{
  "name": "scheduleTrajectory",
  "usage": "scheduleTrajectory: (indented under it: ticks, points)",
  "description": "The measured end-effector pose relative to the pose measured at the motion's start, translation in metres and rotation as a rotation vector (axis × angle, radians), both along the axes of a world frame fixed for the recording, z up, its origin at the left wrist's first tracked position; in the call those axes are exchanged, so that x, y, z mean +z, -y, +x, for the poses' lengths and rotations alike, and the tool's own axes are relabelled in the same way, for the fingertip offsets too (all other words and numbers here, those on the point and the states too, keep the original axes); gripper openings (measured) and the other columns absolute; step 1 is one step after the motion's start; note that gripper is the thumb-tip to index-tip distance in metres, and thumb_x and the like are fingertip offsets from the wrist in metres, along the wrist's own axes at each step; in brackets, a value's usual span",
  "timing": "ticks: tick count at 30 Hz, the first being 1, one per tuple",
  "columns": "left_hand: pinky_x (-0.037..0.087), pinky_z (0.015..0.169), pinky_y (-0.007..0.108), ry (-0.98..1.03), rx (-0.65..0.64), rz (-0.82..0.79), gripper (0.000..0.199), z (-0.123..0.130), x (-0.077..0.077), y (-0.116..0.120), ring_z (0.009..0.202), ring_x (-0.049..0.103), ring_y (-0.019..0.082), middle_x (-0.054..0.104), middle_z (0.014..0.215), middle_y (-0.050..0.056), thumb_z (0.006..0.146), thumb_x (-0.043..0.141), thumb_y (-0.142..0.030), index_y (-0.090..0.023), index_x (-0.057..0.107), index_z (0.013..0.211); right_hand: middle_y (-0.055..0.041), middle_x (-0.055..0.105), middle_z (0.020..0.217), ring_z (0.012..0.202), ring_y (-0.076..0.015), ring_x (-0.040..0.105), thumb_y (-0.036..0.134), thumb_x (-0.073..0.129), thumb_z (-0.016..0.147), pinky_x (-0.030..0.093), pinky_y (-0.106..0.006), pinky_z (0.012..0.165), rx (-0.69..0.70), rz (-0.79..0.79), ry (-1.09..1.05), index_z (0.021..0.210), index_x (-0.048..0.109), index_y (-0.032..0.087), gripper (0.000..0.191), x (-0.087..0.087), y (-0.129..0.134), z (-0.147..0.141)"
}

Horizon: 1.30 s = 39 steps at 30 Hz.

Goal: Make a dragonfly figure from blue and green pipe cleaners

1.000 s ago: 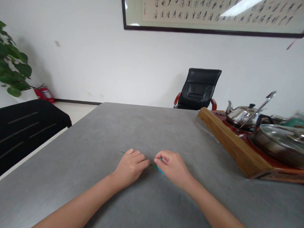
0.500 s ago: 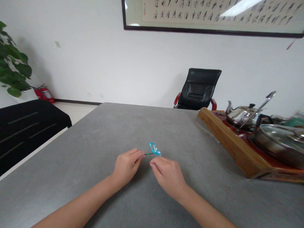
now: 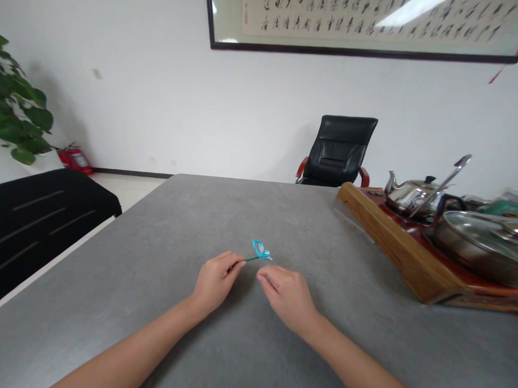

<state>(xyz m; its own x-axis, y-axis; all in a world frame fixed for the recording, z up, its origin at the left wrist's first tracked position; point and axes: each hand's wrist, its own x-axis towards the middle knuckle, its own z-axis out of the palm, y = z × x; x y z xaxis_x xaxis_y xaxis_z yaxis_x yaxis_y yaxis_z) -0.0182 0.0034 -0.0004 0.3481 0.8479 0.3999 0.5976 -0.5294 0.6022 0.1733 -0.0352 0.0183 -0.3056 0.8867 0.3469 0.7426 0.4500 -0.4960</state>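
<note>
A small blue beaded flower (image 3: 261, 251) on a thin green stem points to the right, just above the grey table (image 3: 192, 219). My left hand (image 3: 217, 280) pinches the stem between thumb and fingers. Close by on the right, my right hand (image 3: 286, 295) is closed, its thumb and fingertips pressed together below the flower. Whatever those fingertips hold, if anything, is too small or hidden to make out. A gap separates my two hands.
On the right, a wooden tea tray (image 3: 384, 252) bears a steel kettle (image 3: 412, 195) and a lidded pan (image 3: 485, 245). A black office chair (image 3: 342, 151) stands behind the table. To the left are another black chair (image 3: 43, 224), a leafy plant (image 3: 15, 95) and fire extinguishers (image 3: 78, 159).
The flower has shifted slightly up and left and turned a little on its stem. Both hands stay almost where they were, with the right one a touch farther from the flower.
</note>
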Motion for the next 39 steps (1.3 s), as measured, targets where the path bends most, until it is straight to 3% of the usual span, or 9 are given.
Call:
scheduleTrajectory:
  ticks: [6, 9, 13, 17, 22, 29, 36, 39]
  points:
    - [0.041, 0.062, 0.022, 0.127, 0.020, -0.082, 0.018, 0.002, -0.002, -0.001, 0.065, 0.055, 0.013, 0.061, 0.071, -0.002, 0.090, 0.050, -0.031, -0.019, 0.061, 0.084, 0.0014, 0.061, 0.064, 0.059, -0.0130, 0.054, 0.020, 0.049, 0.086, 0.033, -0.023, 0.057, -0.004, -0.073, -0.143, 0.078, 0.066, 0.021, 0.018, -0.004, -0.004, 0.000]
    - [0.039, 0.059, 0.021, 0.180, 0.003, -0.102, 0.019, 0.002, -0.002, -0.002, 0.062, 0.051, 0.012, 0.057, 0.066, -0.003, 0.089, 0.051, -0.031, -0.017, 0.060, 0.080, 0.0051, 0.043, 0.050, 0.047, -0.0105, 0.039, 0.026, 0.051, 0.084, 0.025, -0.023, 0.048, -0.030, -0.196, -0.290, 0.073, 0.065, 0.019, 0.019, -0.011, -0.010, 0.001]
    - [0.039, 0.060, 0.020, 0.261, -0.074, -0.149, 0.019, 0.002, -0.001, -0.004, 0.062, 0.050, 0.012, 0.055, 0.064, -0.003, 0.088, 0.052, -0.029, -0.016, 0.060, 0.076, 0.0080, 0.025, 0.047, 0.045, -0.0085, 0.024, 0.035, 0.056, 0.079, 0.018, -0.023, 0.045, 0.007, -0.379, -0.511, 0.070, 0.065, 0.016, 0.023, -0.025, -0.021, 0.004]
    - [0.040, 0.063, 0.021, 0.282, -0.181, -0.173, 0.020, 0.002, 0.002, -0.004, 0.065, 0.053, 0.012, 0.058, 0.067, -0.001, 0.087, 0.054, -0.029, -0.015, 0.062, 0.075, 0.0076, 0.032, 0.049, 0.048, -0.0076, 0.027, 0.042, 0.063, 0.071, 0.022, -0.022, 0.048, 0.082, -0.516, -0.676, 0.060, 0.059, 0.015, 0.029, -0.028, -0.030, 0.007]
    - [0.040, 0.066, 0.022, 0.197, -0.366, -0.128, 0.023, 0.002, 0.007, 0.000, 0.068, 0.053, 0.013, 0.059, 0.069, 0.001, 0.090, 0.052, -0.030, -0.016, 0.066, 0.079, 0.0037, 0.049, 0.054, 0.051, -0.0089, 0.040, 0.044, 0.068, 0.066, 0.031, -0.022, 0.051, 0.101, -0.603, -0.702, 0.061, 0.060, 0.014, 0.031, -0.020, -0.034, 0.014]
    - [0.040, 0.075, 0.027, -0.002, -0.489, 0.004, 0.026, 0.004, 0.015, 0.004, 0.074, 0.056, 0.015, 0.065, 0.074, 0.003, 0.094, 0.045, -0.031, -0.019, 0.067, 0.087, 0.0054, 0.046, 0.051, 0.047, -0.0071, 0.037, 0.043, 0.067, 0.068, 0.029, -0.021, 0.048, 0.081, -0.669, -0.698, 0.066, 0.063, 0.014, 0.030, -0.017, -0.035, 0.020]
    - [0.033, 0.067, 0.028, -0.323, -0.485, 0.201, 0.025, 0.004, 0.015, 0.008, 0.072, 0.054, 0.015, 0.063, 0.074, 0.002, 0.095, 0.043, -0.028, -0.020, 0.065, 0.087, 0.0037, 0.048, 0.057, 0.052, -0.0082, 0.038, 0.043, 0.066, 0.068, 0.028, -0.021, 0.050, 0.174, -0.697, -0.669, 0.067, 0.061, 0.015, 0.029, -0.006, -0.033, 0.024]
    - [0.031, 0.064, 0.029, -0.400, -0.430, 0.275, 0.024, 0.004, 0.012, 0.007, 0.071, 0.053, 0.015, 0.063, 0.073, 0.002, 0.095, 0.042, -0.027, -0.021, 0.064, 0.088, 0.0056, 0.040, 0.053, 0.047, -0.0083, 0.032, 0.042, 0.063, 0.070, 0.024, -0.022, 0.047, 0.175, -0.654, -0.597, 0.066, 0.059, 0.016, 0.027, -0.005, -0.032, 0.023]
